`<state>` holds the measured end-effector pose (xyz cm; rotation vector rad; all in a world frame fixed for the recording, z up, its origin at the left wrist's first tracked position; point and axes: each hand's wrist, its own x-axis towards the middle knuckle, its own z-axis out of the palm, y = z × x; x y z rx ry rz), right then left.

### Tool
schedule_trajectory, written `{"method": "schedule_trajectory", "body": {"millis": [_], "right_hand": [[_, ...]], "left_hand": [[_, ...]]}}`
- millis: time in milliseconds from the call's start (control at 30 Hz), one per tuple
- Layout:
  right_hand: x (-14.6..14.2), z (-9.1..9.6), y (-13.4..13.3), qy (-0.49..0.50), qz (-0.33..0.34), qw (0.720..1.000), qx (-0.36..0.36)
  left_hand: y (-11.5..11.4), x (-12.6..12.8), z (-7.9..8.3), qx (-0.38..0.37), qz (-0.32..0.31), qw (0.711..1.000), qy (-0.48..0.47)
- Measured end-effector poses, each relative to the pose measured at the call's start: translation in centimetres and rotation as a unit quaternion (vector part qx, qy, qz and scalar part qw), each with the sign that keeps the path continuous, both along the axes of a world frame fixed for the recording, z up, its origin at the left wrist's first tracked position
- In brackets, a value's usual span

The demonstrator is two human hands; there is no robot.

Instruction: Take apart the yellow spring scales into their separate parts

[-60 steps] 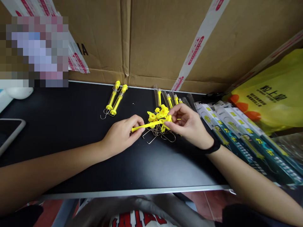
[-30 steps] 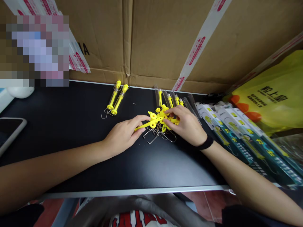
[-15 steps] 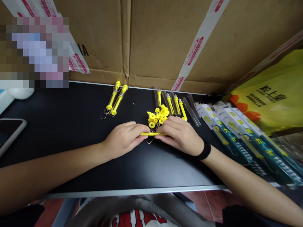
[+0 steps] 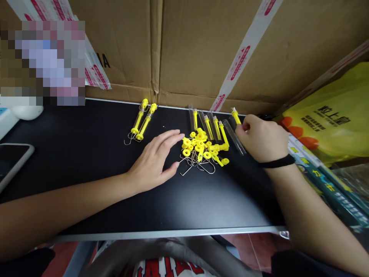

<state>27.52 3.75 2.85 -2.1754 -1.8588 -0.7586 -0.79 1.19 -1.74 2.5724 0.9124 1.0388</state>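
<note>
My left hand [image 4: 155, 163] rests on the table with fingers spread, holding nothing, just left of a pile of small yellow plastic parts [image 4: 198, 144]. Bent metal hooks [image 4: 198, 165] lie along the pile's near side. At the right, my right hand [image 4: 262, 138] is closed on a yellow plastic rod [image 4: 235, 115] with a silver end, which sticks up past the fingers; its lower part is hidden. Clear plastic tubes [image 4: 235, 138] lie beside this hand. Similar yellow rods [image 4: 208, 127] stand in a row behind the pile.
Two assembled yellow spring scales [image 4: 145, 121] with hooks lie at the back left. Packaged scales [image 4: 323, 173] and a yellow bag [image 4: 331, 111] occupy the right. A phone [image 4: 14, 161] lies at the left edge. Large cardboard boxes [image 4: 190, 57] wall off the back.
My left hand has let go of the yellow rod and opened. My right hand has carried the rod rightward, from in front of the pile to beside the clear tubes, and turned it upward.
</note>
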Motion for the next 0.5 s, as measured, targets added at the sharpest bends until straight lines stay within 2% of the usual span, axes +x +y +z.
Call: {"method": "schedule_trajectory", "body": {"millis": [167,500], "right_hand": [[0.0,-1.1,0.4,-0.036,0.007,0.993,-0.109],[0.8,-2.4,1.6,-0.042,0.013,0.983,-0.179]], "left_hand": [[-0.1,0.0,0.2,-0.022,0.003,0.999,0.028],[-0.1,0.0,0.3,-0.028,-0.008,0.998,0.048]]}}
